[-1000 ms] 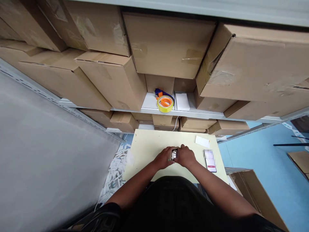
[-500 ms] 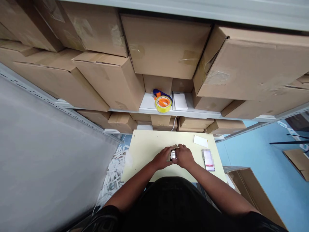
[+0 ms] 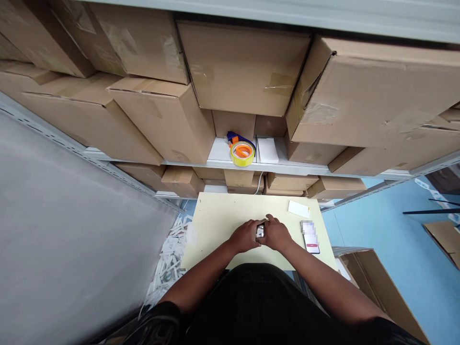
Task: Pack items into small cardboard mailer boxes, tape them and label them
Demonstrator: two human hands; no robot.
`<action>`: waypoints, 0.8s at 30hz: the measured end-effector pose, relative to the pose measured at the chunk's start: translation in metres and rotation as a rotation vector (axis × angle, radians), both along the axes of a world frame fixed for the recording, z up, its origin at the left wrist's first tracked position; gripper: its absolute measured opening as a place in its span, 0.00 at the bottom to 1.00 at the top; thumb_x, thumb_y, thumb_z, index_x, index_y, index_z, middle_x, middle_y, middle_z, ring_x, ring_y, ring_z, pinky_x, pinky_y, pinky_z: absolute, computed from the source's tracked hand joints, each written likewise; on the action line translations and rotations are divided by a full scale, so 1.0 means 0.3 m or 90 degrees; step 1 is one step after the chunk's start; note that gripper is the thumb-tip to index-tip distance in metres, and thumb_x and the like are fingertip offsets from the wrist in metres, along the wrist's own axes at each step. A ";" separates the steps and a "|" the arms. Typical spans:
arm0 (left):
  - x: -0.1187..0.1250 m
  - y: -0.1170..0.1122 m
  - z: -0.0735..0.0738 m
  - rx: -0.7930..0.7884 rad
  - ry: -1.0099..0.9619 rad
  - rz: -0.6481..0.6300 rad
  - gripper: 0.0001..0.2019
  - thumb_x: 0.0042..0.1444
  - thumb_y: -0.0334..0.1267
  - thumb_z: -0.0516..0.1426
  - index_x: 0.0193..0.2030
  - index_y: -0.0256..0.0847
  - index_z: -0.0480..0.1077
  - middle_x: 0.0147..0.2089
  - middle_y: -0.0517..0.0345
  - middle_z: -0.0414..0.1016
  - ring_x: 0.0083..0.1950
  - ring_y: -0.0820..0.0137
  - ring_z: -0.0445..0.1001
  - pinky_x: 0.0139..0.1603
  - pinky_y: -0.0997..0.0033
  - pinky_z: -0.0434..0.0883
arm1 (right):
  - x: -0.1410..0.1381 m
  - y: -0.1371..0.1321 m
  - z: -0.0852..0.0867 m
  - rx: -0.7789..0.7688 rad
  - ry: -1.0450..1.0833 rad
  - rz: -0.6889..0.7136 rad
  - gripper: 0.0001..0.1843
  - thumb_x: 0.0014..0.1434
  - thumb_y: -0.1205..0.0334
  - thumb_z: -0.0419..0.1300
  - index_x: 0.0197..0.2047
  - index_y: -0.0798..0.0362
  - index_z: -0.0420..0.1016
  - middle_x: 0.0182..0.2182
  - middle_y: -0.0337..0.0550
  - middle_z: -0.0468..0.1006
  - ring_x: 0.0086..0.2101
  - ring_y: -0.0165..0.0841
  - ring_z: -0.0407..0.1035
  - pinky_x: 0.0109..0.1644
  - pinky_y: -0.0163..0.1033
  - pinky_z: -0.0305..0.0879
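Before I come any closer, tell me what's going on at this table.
A person in black holds a small, shiny silver object, partly hidden, between the left hand and the right hand at a pale yellow rectangular table. I can't tell whether the object touches the table. To the right lie a flat white rectangular item and, nearer the person, a phone with its screen lit. Beyond, a round yellow tape roll sits on a white shelf.

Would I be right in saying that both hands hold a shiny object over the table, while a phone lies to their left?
Not quite: the phone lies to their right, as the head view shows. The left hand and right hand do hold the shiny object over the table.
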State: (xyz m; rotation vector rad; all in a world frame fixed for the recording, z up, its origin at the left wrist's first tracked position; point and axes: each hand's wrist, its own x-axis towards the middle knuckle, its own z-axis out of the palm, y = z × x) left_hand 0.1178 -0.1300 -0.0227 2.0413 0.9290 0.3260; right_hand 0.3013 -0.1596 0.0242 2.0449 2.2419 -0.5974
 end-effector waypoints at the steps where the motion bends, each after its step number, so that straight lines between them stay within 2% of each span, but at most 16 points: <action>1: 0.002 0.000 -0.004 0.001 0.011 -0.001 0.48 0.45 0.39 0.71 0.72 0.50 0.57 0.61 0.49 0.71 0.59 0.53 0.73 0.58 0.55 0.72 | -0.004 0.007 0.003 -0.014 -0.009 -0.002 0.26 0.48 0.52 0.71 0.50 0.53 0.80 0.62 0.58 0.70 0.51 0.51 0.69 0.47 0.48 0.69; 6: 0.010 0.004 -0.012 0.011 0.020 0.001 0.48 0.42 0.40 0.72 0.71 0.48 0.58 0.64 0.48 0.69 0.62 0.51 0.70 0.60 0.53 0.71 | -0.015 0.035 0.021 -0.034 -0.047 0.035 0.24 0.48 0.52 0.70 0.47 0.54 0.81 0.52 0.57 0.75 0.46 0.48 0.71 0.43 0.47 0.69; 8: 0.013 0.006 -0.004 0.015 0.015 0.003 0.47 0.43 0.39 0.71 0.70 0.48 0.58 0.65 0.48 0.69 0.63 0.52 0.70 0.60 0.54 0.70 | -0.009 0.033 0.029 -0.006 -0.039 0.062 0.21 0.48 0.54 0.69 0.45 0.55 0.81 0.50 0.56 0.76 0.45 0.47 0.71 0.45 0.47 0.70; 10: 0.016 0.010 0.012 0.020 0.020 0.006 0.44 0.44 0.37 0.69 0.69 0.46 0.59 0.63 0.49 0.71 0.62 0.53 0.71 0.59 0.56 0.71 | 0.003 0.027 0.036 0.038 -0.020 0.070 0.20 0.49 0.54 0.68 0.44 0.56 0.81 0.52 0.56 0.76 0.46 0.46 0.72 0.48 0.46 0.70; 14: 0.021 0.025 0.059 0.039 0.057 0.002 0.39 0.45 0.36 0.66 0.66 0.46 0.61 0.59 0.50 0.73 0.57 0.55 0.74 0.55 0.60 0.72 | 0.024 0.018 0.031 0.091 0.028 0.022 0.20 0.50 0.54 0.67 0.44 0.56 0.82 0.60 0.56 0.74 0.46 0.45 0.74 0.49 0.45 0.73; 18: 0.021 0.042 0.098 0.042 0.095 -0.013 0.36 0.45 0.39 0.66 0.63 0.47 0.63 0.57 0.52 0.74 0.55 0.55 0.75 0.52 0.62 0.73 | 0.034 0.013 0.006 0.085 0.087 -0.039 0.19 0.47 0.53 0.70 0.41 0.53 0.82 0.59 0.53 0.76 0.40 0.40 0.77 0.45 0.43 0.76; 24: 0.017 0.045 0.111 0.061 0.097 -0.013 0.35 0.46 0.40 0.66 0.62 0.46 0.63 0.57 0.52 0.73 0.55 0.57 0.74 0.52 0.64 0.73 | 0.058 -0.011 -0.026 0.143 0.159 -0.073 0.19 0.46 0.55 0.70 0.42 0.52 0.81 0.59 0.52 0.76 0.40 0.40 0.79 0.47 0.45 0.77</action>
